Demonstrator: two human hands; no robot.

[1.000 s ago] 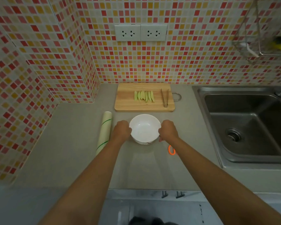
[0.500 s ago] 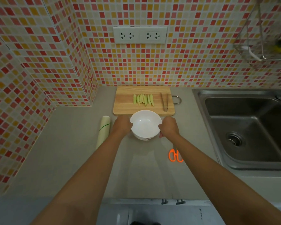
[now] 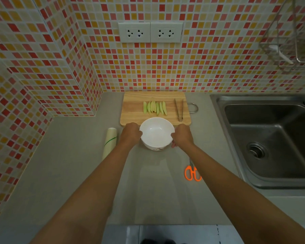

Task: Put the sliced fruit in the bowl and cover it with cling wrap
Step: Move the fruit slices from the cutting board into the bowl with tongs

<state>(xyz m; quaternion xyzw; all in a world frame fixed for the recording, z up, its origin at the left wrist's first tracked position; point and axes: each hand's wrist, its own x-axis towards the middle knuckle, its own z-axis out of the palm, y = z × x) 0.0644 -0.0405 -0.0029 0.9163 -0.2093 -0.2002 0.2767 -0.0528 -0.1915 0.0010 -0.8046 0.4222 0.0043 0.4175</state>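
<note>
Where the grey surface meets mosaic-tiled walls beside a steel sink, a wooden board carries pale green fruit slices and tongs. The empty white bowl sits just before the board, with the left hand and right hand curling their fingers around its sides. The cling wrap roll lies left of it.

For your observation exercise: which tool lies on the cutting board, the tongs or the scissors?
The tongs, right of the fruit slices; the orange-handled scissors lie on the counter.

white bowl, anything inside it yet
The round white ceramic bowl shows only a bare white interior. The green fruit slices lie on the wooden cutting board.
</note>
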